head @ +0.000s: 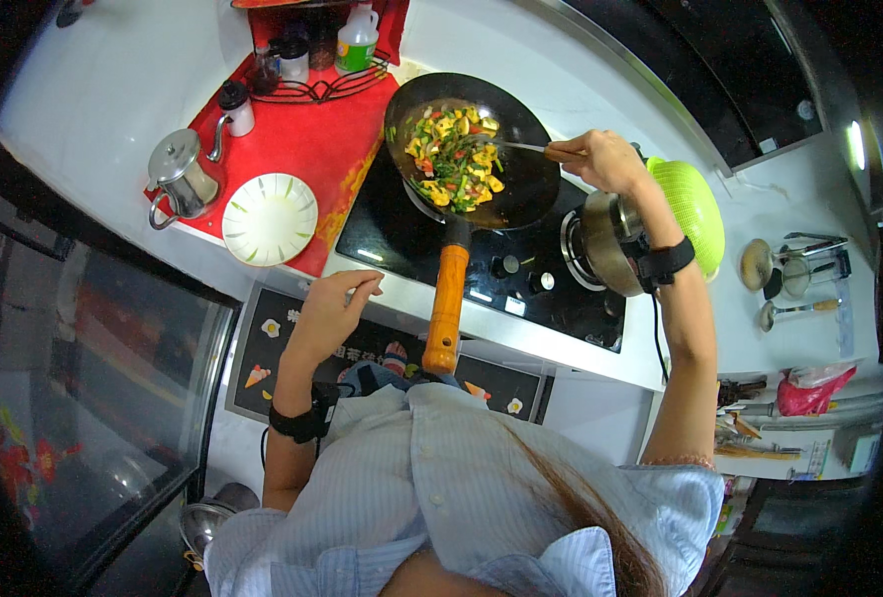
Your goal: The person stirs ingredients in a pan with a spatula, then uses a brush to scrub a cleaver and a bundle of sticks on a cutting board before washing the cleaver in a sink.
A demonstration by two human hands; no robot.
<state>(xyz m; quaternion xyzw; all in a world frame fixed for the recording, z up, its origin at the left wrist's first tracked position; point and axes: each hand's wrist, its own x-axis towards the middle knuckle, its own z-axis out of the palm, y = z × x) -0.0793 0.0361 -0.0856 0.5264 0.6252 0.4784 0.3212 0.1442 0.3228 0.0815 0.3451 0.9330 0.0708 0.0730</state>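
My right hand (604,158) grips the wooden handle of a metal spatula (517,145), whose head is sunk in the food. Stir-fried food (456,157), with yellow, green and red pieces, lies in a dark wok (525,198) on the left part of the black cooktop (385,235). The wok's wooden handle (449,298) points toward me, with nobody holding it. My left hand (334,313) hovers by the counter's front edge, its thumb and fingers drawn together around nothing. A white plate with green leaf-like marks (269,219) is beyond it, on a red mat (292,142).
A steel pot (609,242) stands on the right burner, close beneath my right forearm. Behind it is a green plastic basket (691,213). A metal pot with a spout (184,175) and a shaker (237,110) stand at left. Several utensils (799,272) are at far right.
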